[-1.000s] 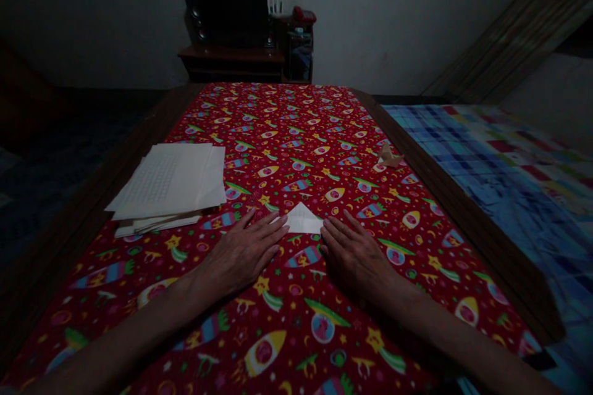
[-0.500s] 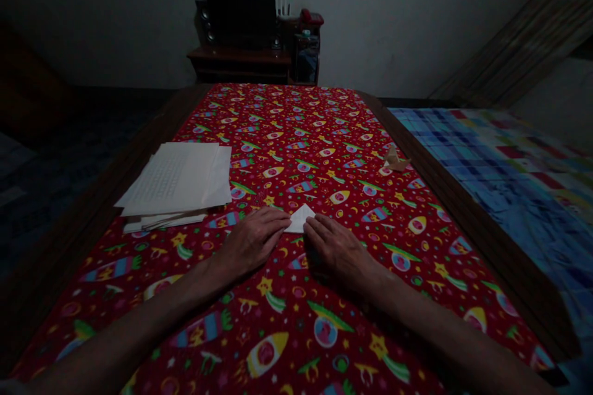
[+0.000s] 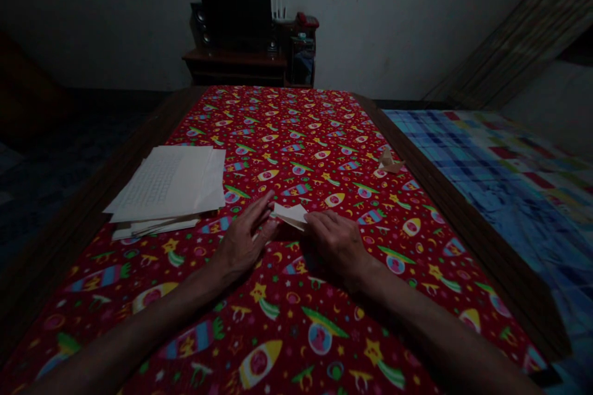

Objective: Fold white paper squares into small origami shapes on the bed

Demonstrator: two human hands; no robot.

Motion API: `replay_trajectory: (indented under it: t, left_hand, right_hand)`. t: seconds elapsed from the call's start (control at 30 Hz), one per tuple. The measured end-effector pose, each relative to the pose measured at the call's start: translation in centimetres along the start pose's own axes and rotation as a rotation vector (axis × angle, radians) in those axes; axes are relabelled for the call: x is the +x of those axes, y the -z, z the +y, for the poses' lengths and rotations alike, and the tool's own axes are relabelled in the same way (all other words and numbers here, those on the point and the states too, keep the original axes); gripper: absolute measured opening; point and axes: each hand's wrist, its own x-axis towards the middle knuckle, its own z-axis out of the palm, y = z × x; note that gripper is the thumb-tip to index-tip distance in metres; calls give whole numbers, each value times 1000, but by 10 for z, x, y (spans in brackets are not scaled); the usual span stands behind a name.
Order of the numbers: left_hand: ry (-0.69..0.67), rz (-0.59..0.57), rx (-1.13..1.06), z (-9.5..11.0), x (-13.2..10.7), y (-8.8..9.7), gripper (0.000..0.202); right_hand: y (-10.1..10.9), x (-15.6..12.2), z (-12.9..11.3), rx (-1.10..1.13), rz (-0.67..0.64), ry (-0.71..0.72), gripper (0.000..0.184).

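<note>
A small piece of folded white paper (image 3: 291, 213) is between my two hands, tilted up a little from the red patterned tablecloth (image 3: 296, 284). My right hand (image 3: 336, 241) pinches its right end between thumb and fingers. My left hand (image 3: 245, 234) is at the paper's left end with fingers stretched and the thumb apart from them. Whether its fingertips touch the paper is hard to see in the dim light.
A stack of white sheets (image 3: 171, 182) with faint writing lies on the left of the table. Near the right edge sits a folded brown paper shape (image 3: 390, 162). Beyond the table's far end stand a dark screen (image 3: 234, 15) and a red telephone (image 3: 306, 20).
The paper lay flat with both hands pressing its sides. Now my right hand has lifted and turned it, and my left hand has loosened, its fingers spread.
</note>
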Motion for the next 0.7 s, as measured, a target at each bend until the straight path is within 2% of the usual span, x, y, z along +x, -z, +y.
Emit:
replay_trajectory:
  t: [0.07,0.13,0.2,0.3,0.37,0.5,0.63,0.7]
  left_hand:
    - [83,-6,-156,4,-4,-6,60]
    - [97,-66,-204,11,-8,-14,61]
    - [95,-141,-93,18,-12,-21,51]
    - [115,-92,67,26,-14,-27,35]
    - [114,-54,73,27,-12,-27,32]
    - [49,-14,36,19,-10,-28,42]
    - [-93,60,46,13,-12,-33,44]
    - [-131,58,34,16,-13,-34,44]
  right_hand:
    - [-1,-1,1,66,91,-17,17]
    - [0,-1,-1,110,133,3,19]
    - [1,-1,-6,148,156,58,20]
    - [0,-2,-14,222,228,125,21]
    - [-2,-4,-18,266,260,136,22]
    - [-1,-4,-25,316,198,76,21]
    - [6,1,-30,100,79,4,26]
    - [7,3,-31,-4,11,-30,30]
